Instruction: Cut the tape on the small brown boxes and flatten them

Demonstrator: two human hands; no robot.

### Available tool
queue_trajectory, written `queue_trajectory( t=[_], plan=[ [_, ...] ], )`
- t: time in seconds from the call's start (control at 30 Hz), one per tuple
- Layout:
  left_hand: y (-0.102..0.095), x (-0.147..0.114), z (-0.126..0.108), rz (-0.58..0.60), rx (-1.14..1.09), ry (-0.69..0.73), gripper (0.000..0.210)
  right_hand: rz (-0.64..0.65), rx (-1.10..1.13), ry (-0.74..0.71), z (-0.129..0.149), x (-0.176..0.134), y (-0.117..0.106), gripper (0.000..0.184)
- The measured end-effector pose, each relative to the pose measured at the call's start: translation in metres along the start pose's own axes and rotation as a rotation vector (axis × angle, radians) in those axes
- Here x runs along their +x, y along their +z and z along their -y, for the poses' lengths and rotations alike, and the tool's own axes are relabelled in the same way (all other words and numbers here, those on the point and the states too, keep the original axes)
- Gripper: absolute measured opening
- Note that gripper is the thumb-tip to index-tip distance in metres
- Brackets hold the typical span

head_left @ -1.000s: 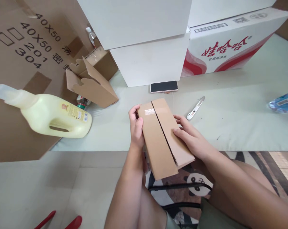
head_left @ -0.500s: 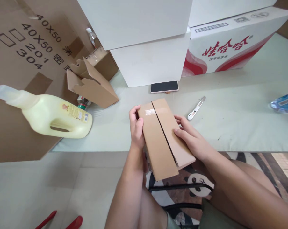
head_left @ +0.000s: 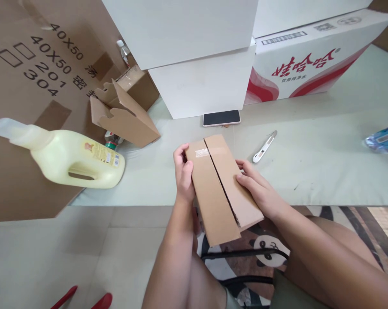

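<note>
Between my two hands is a small brown cardboard box [head_left: 210,189], tilted over the table's front edge. Its two flaps meet along a dark seam, with a short strip of clear tape near the far end. My left hand [head_left: 184,174] grips the left side, thumb bent along the edge. On the opposite side my right hand [head_left: 255,184] holds on, its thumb resting on the top flap. The fingertips underneath are hidden. A white utility knife [head_left: 265,147] lies on the table to the right of the box, apart from my hands.
Beyond the box a phone [head_left: 221,118] lies against a white carton [head_left: 203,81]. A red-and-white carton [head_left: 303,68] stands back right. On the left are a yellow detergent jug [head_left: 81,159], an opened cardboard box [head_left: 132,120] and a large brown carton [head_left: 16,171]. A water bottle [head_left: 383,138] lies far right.
Almost nothing differs. The whole view has shifted by a few pixels; both hands keep the same hold on the cardboard box.
</note>
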State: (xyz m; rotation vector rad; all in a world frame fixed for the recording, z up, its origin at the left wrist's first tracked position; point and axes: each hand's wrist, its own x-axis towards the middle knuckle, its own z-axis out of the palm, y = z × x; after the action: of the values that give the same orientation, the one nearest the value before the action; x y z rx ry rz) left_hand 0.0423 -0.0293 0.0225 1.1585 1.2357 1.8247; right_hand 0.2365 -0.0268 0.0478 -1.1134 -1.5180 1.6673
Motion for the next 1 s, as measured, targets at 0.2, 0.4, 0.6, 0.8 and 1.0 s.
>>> queue_trajectory(
  t=[0.2,0.4,0.6,0.8,1.0],
  plan=[
    [0.000,0.000,0.000,-0.006,0.005,0.006,0.038,-0.008,0.001,0.016,0.002,0.000,0.000,0.046],
    [-0.002,0.001,0.001,-0.006,0.015,0.013,0.040,0.007,0.020,0.011,0.005,-0.002,0.001,0.044],
    [-0.006,0.000,0.006,-0.012,0.039,0.011,0.042,0.015,0.035,0.032,0.004,-0.003,-0.001,0.044],
    [-0.012,0.004,-0.003,0.068,0.218,0.091,0.034,0.069,0.018,0.063,0.006,0.000,-0.006,0.051],
    [-0.014,0.005,-0.004,0.079,0.215,0.107,0.030,0.028,-0.009,0.044,0.009,0.001,-0.006,0.050]
  ],
)
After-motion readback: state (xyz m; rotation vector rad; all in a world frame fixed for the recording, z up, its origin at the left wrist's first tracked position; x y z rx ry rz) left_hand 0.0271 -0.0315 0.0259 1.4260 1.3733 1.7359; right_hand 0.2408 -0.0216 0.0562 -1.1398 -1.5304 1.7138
